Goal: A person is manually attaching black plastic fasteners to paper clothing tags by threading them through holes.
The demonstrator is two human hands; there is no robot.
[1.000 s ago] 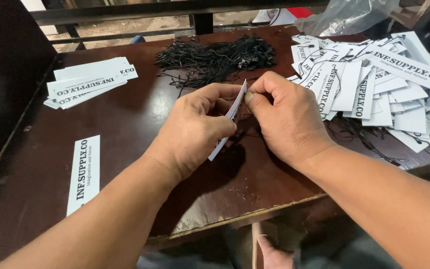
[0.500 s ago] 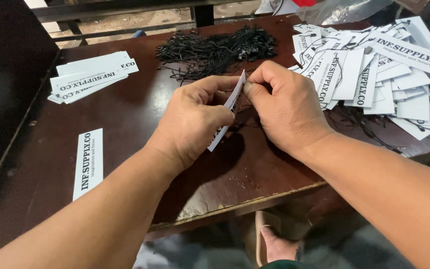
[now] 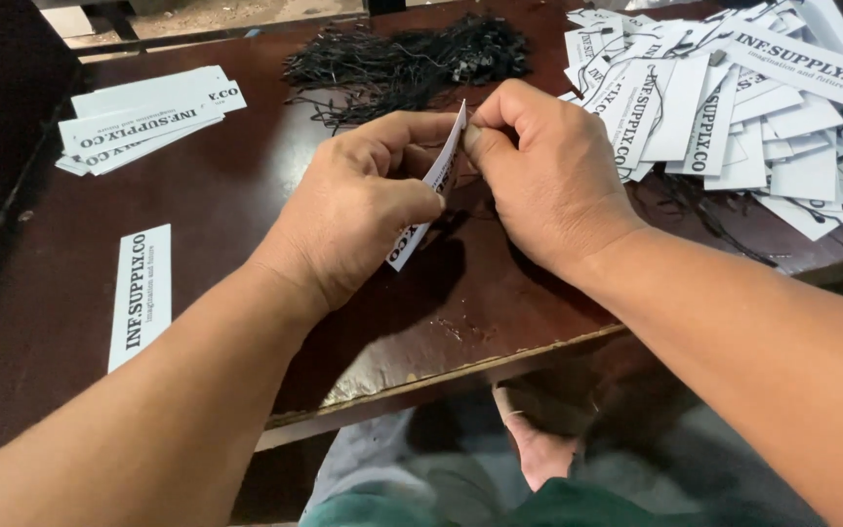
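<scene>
Pinching one white tag (image 3: 438, 181) between both hands (image 3: 358, 210), we see few finished (image 3: 143, 117), a big pile (image 3: 734, 107) left.

Bare tabletop (image 3: 246, 195) between tag piles (image 3: 734, 107)

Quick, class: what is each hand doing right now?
Left hand: closed, pinching the long white printed card tag.
Right hand: closed, fingertips pinched at the same tag's top end.
</scene>
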